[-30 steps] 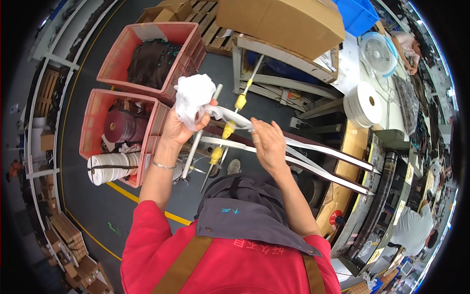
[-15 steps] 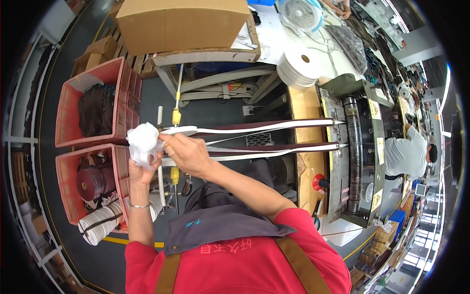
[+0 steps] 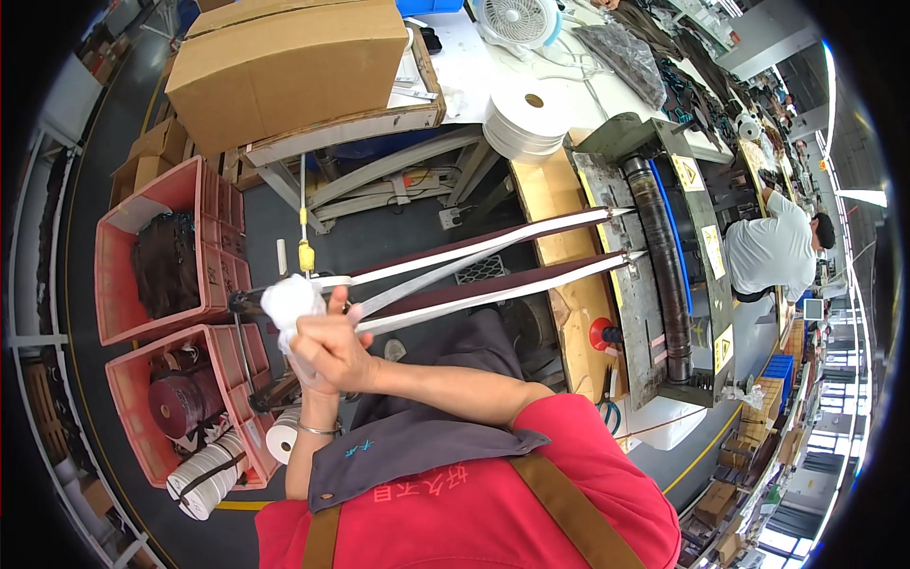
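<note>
The white cloth (image 3: 289, 302) sits bunched at the near end of two long strips (image 3: 493, 270) running out to the machine roller (image 3: 664, 256). The right hand (image 3: 327, 346) is closed over the strips beside it, and the left hand (image 3: 305, 365) is clamped on the cloth. Wiping well likely means keeping both strips taut and the cloth pressed evenly along them.

A soft white cloth wad (image 3: 289, 302), smooth matt white tape strips (image 3: 493, 248), a matt brown cardboard box (image 3: 289, 59), ribbed red plastic crates (image 3: 152, 248) and a worn grey metal machine (image 3: 654, 275) show.
</note>
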Action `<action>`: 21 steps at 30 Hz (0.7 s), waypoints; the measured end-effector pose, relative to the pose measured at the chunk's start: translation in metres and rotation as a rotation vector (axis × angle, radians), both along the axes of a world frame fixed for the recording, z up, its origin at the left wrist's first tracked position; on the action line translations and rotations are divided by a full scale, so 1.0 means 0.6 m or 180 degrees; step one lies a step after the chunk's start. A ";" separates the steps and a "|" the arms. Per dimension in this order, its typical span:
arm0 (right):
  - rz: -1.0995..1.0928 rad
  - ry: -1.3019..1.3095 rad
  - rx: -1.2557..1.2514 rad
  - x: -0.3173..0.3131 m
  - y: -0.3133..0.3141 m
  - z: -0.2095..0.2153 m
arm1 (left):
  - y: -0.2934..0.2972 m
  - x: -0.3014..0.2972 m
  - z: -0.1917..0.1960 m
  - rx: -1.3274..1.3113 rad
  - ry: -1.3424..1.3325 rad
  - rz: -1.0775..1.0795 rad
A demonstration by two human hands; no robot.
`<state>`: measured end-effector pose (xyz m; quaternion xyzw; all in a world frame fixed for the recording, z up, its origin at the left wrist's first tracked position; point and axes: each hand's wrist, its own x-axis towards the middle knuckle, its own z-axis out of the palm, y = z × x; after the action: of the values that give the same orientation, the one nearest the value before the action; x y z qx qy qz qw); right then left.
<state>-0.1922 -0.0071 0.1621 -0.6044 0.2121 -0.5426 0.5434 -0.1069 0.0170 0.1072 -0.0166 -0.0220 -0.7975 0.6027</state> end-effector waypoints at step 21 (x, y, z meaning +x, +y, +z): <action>-0.0569 0.3133 -0.1515 -0.098 -0.018 0.016 | -0.015 0.097 0.059 0.0634 -0.0634 0.0437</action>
<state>-0.2508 -0.0177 0.1715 -0.8725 0.3630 -0.2730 0.1803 -0.0487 0.0081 0.1428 0.1241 -0.0035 -0.7503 0.6493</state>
